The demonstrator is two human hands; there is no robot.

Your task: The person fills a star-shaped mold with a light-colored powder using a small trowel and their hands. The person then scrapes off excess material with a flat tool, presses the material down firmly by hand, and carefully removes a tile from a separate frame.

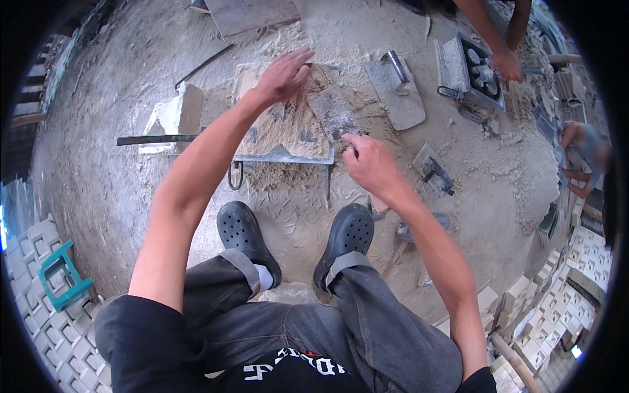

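The trowel (334,112) shows only its sandy blade; its handle is lost inside the right hand (371,162), so how the grip closes around it can't be made out. The left hand (283,75) covers part of the sand (288,131) beneath it. A co-worker's hand (508,64) belongs to arms cut off at the top edge. Another person (583,154) at the right rim is blurred.

I see my left hand (285,73) spread flat on the sand-filled mould (285,128) at twelve o'clock, my right hand (370,160) gripping the trowel (334,114) just beside it; at two o'clock another person's hand (508,64) rests on a grey metal mould box (473,72)
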